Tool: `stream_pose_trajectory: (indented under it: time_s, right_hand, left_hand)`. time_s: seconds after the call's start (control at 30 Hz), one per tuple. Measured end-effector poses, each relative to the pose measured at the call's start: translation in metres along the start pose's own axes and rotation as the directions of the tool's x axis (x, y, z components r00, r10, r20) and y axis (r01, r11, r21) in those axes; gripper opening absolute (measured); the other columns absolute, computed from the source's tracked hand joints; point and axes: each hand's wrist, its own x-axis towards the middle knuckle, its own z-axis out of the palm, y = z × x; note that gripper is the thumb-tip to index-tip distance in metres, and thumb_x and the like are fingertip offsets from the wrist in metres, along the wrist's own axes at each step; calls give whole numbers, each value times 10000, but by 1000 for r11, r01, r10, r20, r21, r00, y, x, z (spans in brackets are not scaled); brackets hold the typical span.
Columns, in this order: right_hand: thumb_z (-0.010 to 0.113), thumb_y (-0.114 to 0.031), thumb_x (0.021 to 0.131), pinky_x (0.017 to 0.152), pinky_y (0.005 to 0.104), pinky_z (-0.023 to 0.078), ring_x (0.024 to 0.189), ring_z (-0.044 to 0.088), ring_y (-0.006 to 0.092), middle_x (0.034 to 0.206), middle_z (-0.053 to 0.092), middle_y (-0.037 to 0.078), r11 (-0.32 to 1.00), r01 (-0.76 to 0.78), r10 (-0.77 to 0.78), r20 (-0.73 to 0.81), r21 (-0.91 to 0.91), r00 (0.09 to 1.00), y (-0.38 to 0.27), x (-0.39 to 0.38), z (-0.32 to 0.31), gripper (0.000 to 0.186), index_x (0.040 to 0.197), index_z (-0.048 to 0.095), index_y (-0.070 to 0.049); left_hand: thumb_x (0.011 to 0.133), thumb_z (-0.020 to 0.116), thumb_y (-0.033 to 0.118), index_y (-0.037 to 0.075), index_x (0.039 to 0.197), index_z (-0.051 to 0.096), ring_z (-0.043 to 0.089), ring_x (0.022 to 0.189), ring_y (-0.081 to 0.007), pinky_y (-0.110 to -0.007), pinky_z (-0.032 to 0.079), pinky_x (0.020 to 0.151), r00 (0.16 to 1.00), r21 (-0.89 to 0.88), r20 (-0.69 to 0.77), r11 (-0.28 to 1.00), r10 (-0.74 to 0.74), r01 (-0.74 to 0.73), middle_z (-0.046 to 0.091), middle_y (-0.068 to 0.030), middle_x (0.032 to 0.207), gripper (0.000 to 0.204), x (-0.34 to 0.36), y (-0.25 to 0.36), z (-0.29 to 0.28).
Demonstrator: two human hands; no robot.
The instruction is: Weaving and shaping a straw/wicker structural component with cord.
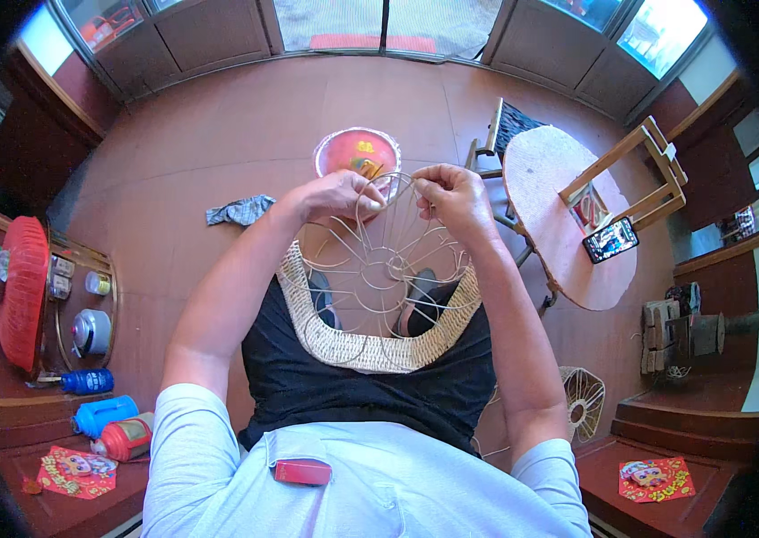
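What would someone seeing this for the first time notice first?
Probably the cream, partly woven basket in the middle of the picture, the left hand and right hand pinching its bare spokes at the far side. Next might come the round red object just beyond the hands, then the smartphone with its lit screen at the rounded table to the right.

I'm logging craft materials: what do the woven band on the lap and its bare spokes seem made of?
Woven band: seemingly matte paper cord or plant fibre; cream, ropelike strands interlace.
Bare spokes: perhaps smooth cane, since they're pale, thin and curved, but wire isn't excluded.
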Motion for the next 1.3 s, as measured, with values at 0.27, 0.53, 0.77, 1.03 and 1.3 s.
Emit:
stream_pose_trajectory:
  time_s: [0.27,0.53,0.77,1.03,1.3]
  right_hand:
    - [681,-117,1036,617,279,537,688,632,101,826,686,34,998,-24,21,52,54,998,9,9,-5,177,1118,727,33]
    - [669,-119,1035,620,262,512,676,598,93,856,672,27,973,-3,-23,112,229,993,20,13,-5,135,1113,693,-11]
    - [668,-102,1024,597,262,500,663,590,93,863,674,32,961,-64,44,81,269,996,22,12,-2,132,1101,685,3]
    - [703,-113,1019,612,243,484,670,588,80,865,679,14,925,-117,75,128,360,989,24,18,-8,140,1119,694,-15]
    - [728,-136,1015,649,230,522,721,628,71,900,701,11,939,-70,54,56,335,997,16,2,-2,153,1119,715,-24]
  left_hand:
    - [1003,672,103,15,1090,756,743,925,-206,-348,577,848,635,432,-664,896,394,-105,766,-138,1040,150,-40,65,64]
    - [990,699,128,47,1100,731,683,960,-321,-459,549,872,491,658,-630,750,601,-74,688,-137,997,141,-37,70,105]
    - [1002,730,212,46,1048,705,695,928,-327,-474,543,848,494,630,-679,777,542,14,685,-139,981,174,-36,62,114]
    - [987,762,274,39,1037,702,721,955,-328,-463,558,841,594,536,-678,844,433,-5,701,-140,990,247,-29,71,116]
    - [1059,625,197,71,1047,703,457,582,-53,-262,373,516,957,-628,-270,772,-102,-95,490,84,698,149,-34,70,78]
